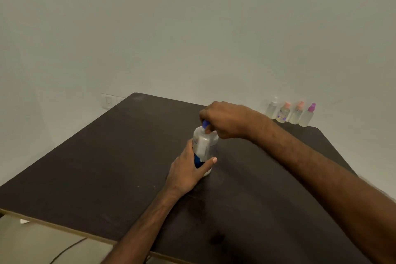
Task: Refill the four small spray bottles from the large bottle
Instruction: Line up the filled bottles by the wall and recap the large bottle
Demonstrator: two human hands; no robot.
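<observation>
L hand (pixel 186 170) wraps the large bottle (pixel 204 148) mid-table (pixel 96 156); R hand (pixel 225 119) pinches its blue cap (pixel 205 123). Four small spray bottles (pixel 290 112) line the far R edge, well apart.

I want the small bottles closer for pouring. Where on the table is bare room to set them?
Bare: the left half of the table, from the large bottle to the left edge, and the near middle in front of it. Crowded: the centre, where the left hand and right hand hold that bottle, and the far right corner with the small bottles.

Matt dark table (pixel 107 156), likely laminate; glossy clear plastic large bottle (pixel 204 146).
</observation>
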